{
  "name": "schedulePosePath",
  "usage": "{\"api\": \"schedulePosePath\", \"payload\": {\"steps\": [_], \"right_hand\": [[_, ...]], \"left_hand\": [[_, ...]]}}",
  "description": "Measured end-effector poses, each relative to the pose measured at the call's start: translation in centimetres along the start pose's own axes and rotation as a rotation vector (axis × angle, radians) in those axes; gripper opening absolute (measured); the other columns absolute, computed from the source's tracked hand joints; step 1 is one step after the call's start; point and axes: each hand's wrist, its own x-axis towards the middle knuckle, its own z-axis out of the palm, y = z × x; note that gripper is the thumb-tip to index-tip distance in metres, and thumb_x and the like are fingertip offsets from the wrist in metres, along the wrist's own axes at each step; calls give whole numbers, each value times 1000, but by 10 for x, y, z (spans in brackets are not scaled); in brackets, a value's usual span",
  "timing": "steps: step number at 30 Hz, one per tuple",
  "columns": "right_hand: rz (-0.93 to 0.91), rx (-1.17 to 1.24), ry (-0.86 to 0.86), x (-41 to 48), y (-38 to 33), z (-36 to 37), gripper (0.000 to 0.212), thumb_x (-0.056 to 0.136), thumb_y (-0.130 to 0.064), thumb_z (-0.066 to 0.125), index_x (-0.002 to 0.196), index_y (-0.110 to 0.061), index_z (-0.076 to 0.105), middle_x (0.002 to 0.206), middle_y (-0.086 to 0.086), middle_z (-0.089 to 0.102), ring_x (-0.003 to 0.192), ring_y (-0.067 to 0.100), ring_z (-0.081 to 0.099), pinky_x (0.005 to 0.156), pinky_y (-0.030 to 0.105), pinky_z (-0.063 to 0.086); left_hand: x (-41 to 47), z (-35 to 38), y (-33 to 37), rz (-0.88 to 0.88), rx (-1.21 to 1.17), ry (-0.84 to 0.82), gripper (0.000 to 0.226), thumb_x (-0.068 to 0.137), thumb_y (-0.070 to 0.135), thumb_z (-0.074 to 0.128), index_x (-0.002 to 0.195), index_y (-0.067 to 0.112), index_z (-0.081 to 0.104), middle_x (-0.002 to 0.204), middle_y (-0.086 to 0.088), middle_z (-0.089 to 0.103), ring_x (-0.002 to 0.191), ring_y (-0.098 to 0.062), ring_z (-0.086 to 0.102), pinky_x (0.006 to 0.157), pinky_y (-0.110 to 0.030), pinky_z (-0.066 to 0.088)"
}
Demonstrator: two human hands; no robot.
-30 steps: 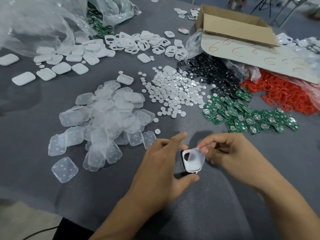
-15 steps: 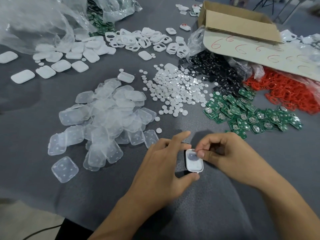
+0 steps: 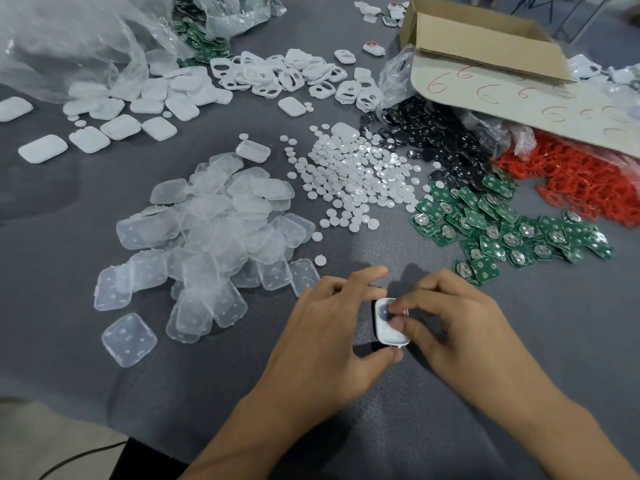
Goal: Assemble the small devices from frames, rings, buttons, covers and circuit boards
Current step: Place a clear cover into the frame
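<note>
- The left hand [image 3: 332,327] grips a small white device [image 3: 389,332] by its edges, with the thumb under the near end and the curled fingers against the far end; the forefinger sticks out past it.
- The right hand [image 3: 460,327] has its fingers curled, and the thumb tip and a fingertip pinch down on the device's upper face.
- The device sits between the two hands, low over the grey table [image 3: 69,341] near its front edge. Whether it touches the surface cannot be told.
- A loose heap of clear covers [image 3: 214,230] lies to the left of the hands.
- Small round white buttons [image 3: 356,178] are scattered beyond the hands, just beside the covers.
- Green circuit boards [image 3: 502,226] lie in a heap to the right of the buttons.
- Black parts [image 3: 440,140] are piled behind the boards, and red rings [image 3: 581,181] are spread at the far right.
- White frames [image 3: 287,74] with cut-outs lie at the back, with solid white covers [image 3: 121,126] to their left.
- A cardboard box [image 3: 485,39] lies tipped at the back right, its flap marked with red sixes.
- A crumpled clear plastic bag [image 3: 69,39] fills the back left corner.
</note>
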Motion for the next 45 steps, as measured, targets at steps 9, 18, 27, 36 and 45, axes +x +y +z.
{"api": "schedulePosePath", "payload": {"steps": [9, 18, 27, 36, 45], "right_hand": [[43, -22, 25, -8, -7, 2, 22, 81, -24, 81, 97, -37, 74, 93, -18, 54, 78, 2, 58, 70, 17, 46], [363, -84, 391, -4, 23, -22, 21, 83, -21, 77, 100, -31, 71, 92, -10, 63, 81, -1, 59, 80, 6, 39], [553, -153, 371, 3, 49, -27, 15, 92, -16, 69, 107, -15, 73, 97, 6, 74, 85, 23, 66, 81, 26, 42], [496, 782, 250, -17, 12, -33, 24, 91, -3, 65, 105, -18, 76, 77, 11, 75, 66, 12, 65, 71, 16, 54], [465, 356, 110, -22, 11, -17, 31, 88, -1, 73, 96, -31, 76, 78, -9, 72, 77, 9, 71, 83, 32, 56]], "left_hand": [[-1, 0, 0, 11, 8, 2, 85, 71, 55, 81, 143, 40, 40, 124, 29, 61, 120, 3, 48, 108, -23, 36], [-2, -2, 3, 28, 56, 11, 74, 73, 55, 77, 140, 38, 49, 122, 29, 59, 113, 1, 49, 104, -18, 33], [-2, -2, 4, 50, 72, 21, 73, 72, 57, 74, 139, 38, 51, 121, 29, 59, 114, -1, 51, 103, -22, 38], [-1, -1, 3, 53, 57, 31, 70, 72, 60, 75, 135, 41, 52, 121, 33, 57, 114, 0, 51, 101, -21, 40], [-1, -1, 4, 51, 51, 37, 68, 72, 57, 75, 134, 40, 52, 120, 31, 59, 113, -1, 52, 101, -25, 42]]}}
